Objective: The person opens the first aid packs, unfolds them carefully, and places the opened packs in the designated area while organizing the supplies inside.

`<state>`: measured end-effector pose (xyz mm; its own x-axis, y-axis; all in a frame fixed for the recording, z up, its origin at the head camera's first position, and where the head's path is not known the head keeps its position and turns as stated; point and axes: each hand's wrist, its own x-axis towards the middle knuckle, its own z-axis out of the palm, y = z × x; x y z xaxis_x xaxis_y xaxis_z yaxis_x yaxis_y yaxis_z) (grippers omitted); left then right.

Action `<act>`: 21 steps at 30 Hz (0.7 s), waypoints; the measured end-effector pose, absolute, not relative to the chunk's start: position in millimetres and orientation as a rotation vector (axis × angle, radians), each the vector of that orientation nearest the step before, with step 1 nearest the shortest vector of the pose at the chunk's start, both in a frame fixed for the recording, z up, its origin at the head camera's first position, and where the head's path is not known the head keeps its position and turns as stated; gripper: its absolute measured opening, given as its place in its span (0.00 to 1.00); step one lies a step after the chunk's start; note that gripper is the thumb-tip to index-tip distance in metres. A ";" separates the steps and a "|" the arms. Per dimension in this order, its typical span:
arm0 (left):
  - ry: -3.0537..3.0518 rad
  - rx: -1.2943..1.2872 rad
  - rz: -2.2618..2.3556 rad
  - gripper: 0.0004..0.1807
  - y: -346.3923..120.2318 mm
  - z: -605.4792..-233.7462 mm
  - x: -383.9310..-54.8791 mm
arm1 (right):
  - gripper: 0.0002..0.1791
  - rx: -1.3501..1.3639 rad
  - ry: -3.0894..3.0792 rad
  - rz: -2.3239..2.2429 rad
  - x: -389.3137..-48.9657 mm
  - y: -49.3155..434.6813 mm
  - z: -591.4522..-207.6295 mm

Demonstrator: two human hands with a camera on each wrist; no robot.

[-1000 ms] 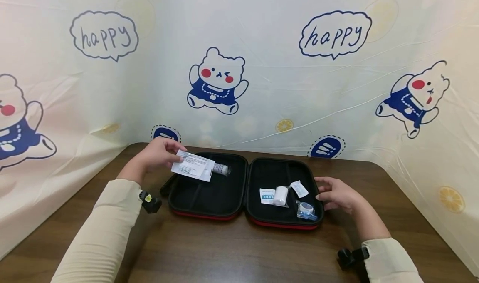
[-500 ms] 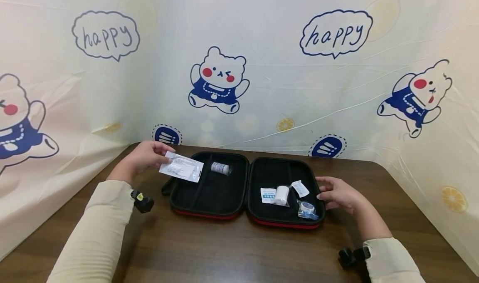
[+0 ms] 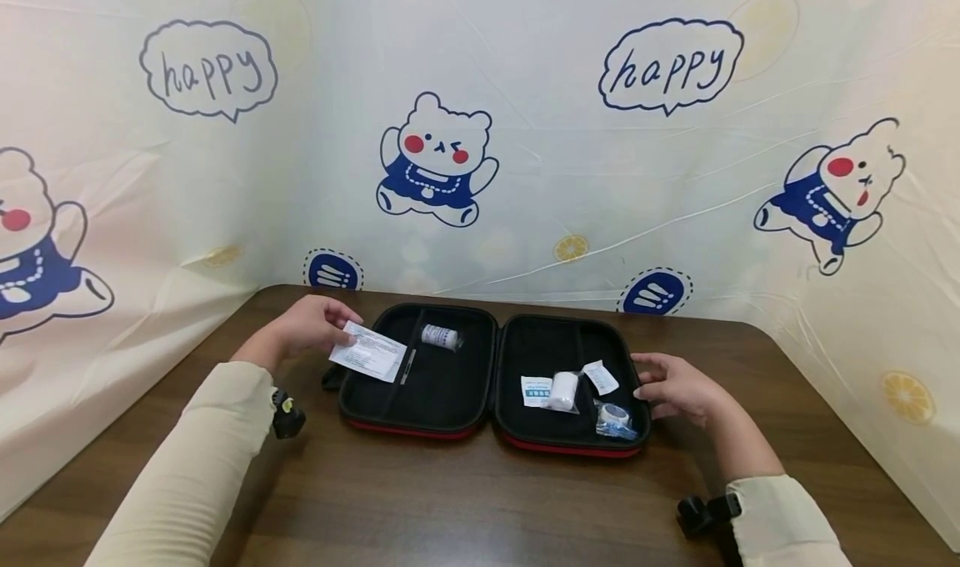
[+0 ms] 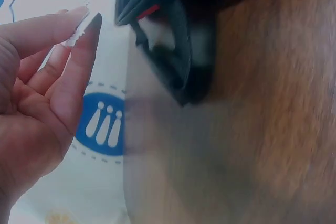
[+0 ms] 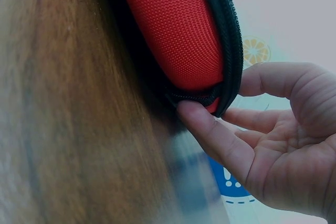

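A red zip case with a black lining lies spread flat on the table, its left half (image 3: 450, 392) and right half (image 3: 540, 342) both facing up. My left hand (image 3: 311, 329) pinches a flat white printed packet (image 3: 369, 353) by its left end, over the outer edge of the left half. In the left wrist view the packet's edge (image 4: 77, 34) shows between thumb and finger. At the case's right edge, my right hand (image 3: 682, 389) grips the rim; the right wrist view shows its fingers around the red shell (image 5: 173, 30).
The left half holds a white roll in clear wrap (image 3: 441, 336) and a thin silvery strip (image 3: 408, 367). In the right half lie a white bandage roll (image 3: 563, 391), small packets (image 3: 536, 391) and a blue-and-clear bag (image 3: 617, 419). A black carrying strap (image 4: 181, 51) sticks out left.
My left hand draws the packet leftward, then shifts slightly back right and lower. The wrapped roll is uncovered, and the silvery strip now shows beside the packet. My right hand stays put.
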<state>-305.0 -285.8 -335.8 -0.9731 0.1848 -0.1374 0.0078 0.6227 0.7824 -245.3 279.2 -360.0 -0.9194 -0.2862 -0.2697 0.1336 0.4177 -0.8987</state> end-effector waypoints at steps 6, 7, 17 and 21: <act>2.632 0.198 1.230 0.17 -265.6 -337.1 -307.2 | 0.40 -0.117 2.302 -1.513 -246.4 278.8 -362.0; 2.632 0.206 1.223 0.17 -262.7 -337.2 -307.4 | 0.40 -0.111 2.302 -1.517 -246.7 278.6 -362.2; 2.661 0.247 1.164 0.15 -244.1 -339.5 -306.0 | 0.41 -0.118 2.282 -1.533 -246.4 278.3 -360.3; 2.691 0.279 1.119 0.15 -239.7 -343.4 -306.9 | 0.41 -0.113 2.288 -1.530 -247.2 278.0 -361.2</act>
<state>-306.9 -239.7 -343.4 -0.9592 0.2543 -0.1235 0.0918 0.6932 0.7149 -247.2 278.0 -361.2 -0.9228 -0.2751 -0.2698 0.1443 0.4025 -0.9040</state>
